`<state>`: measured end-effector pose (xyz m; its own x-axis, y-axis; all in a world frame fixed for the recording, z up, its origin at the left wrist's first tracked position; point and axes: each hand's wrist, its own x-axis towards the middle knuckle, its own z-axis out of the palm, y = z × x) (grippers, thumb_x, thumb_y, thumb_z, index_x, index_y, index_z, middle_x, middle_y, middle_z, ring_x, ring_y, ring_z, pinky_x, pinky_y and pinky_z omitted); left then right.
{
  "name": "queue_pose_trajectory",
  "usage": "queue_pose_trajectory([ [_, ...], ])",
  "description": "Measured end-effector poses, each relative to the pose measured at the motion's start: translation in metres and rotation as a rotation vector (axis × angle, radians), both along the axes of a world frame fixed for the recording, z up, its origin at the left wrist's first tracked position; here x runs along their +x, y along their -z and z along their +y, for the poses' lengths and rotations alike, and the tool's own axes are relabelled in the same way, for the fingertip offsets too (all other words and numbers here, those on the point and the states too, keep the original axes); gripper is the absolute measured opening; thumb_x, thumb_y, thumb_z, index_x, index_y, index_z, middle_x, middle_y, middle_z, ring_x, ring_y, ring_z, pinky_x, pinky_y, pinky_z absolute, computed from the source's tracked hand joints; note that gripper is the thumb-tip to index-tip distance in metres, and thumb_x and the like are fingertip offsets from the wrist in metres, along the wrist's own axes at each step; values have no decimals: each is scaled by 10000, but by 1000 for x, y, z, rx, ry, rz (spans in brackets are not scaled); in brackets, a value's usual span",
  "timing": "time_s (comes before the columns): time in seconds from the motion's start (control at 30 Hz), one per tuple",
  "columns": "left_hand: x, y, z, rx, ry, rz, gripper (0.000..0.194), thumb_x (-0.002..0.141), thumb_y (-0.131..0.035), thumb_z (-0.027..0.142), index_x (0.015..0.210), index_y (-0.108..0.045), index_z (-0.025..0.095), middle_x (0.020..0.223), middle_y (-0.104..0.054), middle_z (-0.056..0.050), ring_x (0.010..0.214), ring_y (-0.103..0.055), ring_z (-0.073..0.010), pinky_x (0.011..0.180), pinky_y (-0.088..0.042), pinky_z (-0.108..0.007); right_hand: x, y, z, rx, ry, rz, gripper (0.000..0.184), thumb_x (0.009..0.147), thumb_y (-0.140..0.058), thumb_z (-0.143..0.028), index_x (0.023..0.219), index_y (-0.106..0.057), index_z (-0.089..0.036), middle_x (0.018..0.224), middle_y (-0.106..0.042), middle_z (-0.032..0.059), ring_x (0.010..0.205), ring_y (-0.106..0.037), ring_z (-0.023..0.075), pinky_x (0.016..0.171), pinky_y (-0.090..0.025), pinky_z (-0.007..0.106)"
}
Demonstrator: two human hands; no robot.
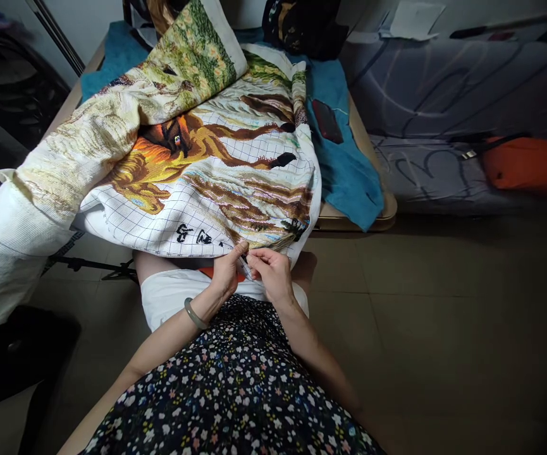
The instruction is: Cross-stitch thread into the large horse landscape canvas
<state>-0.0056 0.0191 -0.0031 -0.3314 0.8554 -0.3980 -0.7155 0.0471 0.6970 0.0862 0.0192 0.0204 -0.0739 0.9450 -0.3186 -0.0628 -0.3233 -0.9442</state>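
Cross-stitch canvas (197,148): spread from table (389,212) to lap (162,294)
Left hand (227,273): angled inward, thumb on top, clasping the canvas's near edge
Right hand (276,275): just beside, thumb and forefinger pinched closed; contents too small to tell

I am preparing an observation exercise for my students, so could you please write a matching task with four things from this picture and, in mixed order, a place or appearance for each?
Column one
1. cross-stitch canvas
2. bangle
3. phone
4. floral garment

Column two
A. around the wrist of the left hand
B. dark, patterned with small flowers
C. white in its unstitched parts, with a printed grid
D. on the teal cloth

Right pairs: 1-C, 2-A, 3-D, 4-B
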Motion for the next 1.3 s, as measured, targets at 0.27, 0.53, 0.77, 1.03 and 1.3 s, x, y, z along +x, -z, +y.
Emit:
queue_pose_trajectory([
  [0.27, 0, -1, 3, 53, -41, 45, 233, 566, -788, 172, 718, -612, 174, 852, -670, -12, 802, -608, -121, 846, -448, -289, -2, 17, -10, 334, 27, -311, 183, 762, -587, -299, 804, -673, -143, 697, -662, 38, 595, -570, 130, 587, -475, 250],
  [0.53, 0, -1, 4, 23, -51, 52, 262, 551, -787, 177, 753, -620, 173, 783, -665, -13, 793, -619, -135, 817, -460, -298, -5, 22, -14, 468, 78, -435, 174, 806, -556, -280, 834, -682, -163, 758, -685, 49, 658, -599, 157, 665, -493, 281],
  [0.77, 0, -1, 4, -46, -30, 16, 254, 544, -792, 186, 743, -639, 149, 778, -667, -20, 747, -609, -127, 777, -463, -278, -5, 26, -13, 519, 86, -477, 165, 820, -551, -270, 836, -679, -166, 768, -683, 50, 676, -601, 163, 677, -493, 286],
  [1.03, 1, -5, 4, -49, -42, 21, 226, 556, -777, 174, 735, -642, 150, 768, -664, -14, 722, -601, -116, 763, -460, -268, -7, 30, -11, 505, 84, -491, 158, 815, -550, -267, 830, -672, -168, 755, -676, 45, 677, -598, 162, 685, -490, 287],
  [1.3, 1, -8, 4, -66, -53, 21, 238, 530, -780, 176, 712, -630, 147, 708, -645, -10, 739, -606, -132, 746, -456, -269, -4, 25, -12, 601, 38, -541, 172, 837, -514, -262, 845, -666, -182, 783, -676, 54, 712, -602, 170, 704, -489, 300],
])
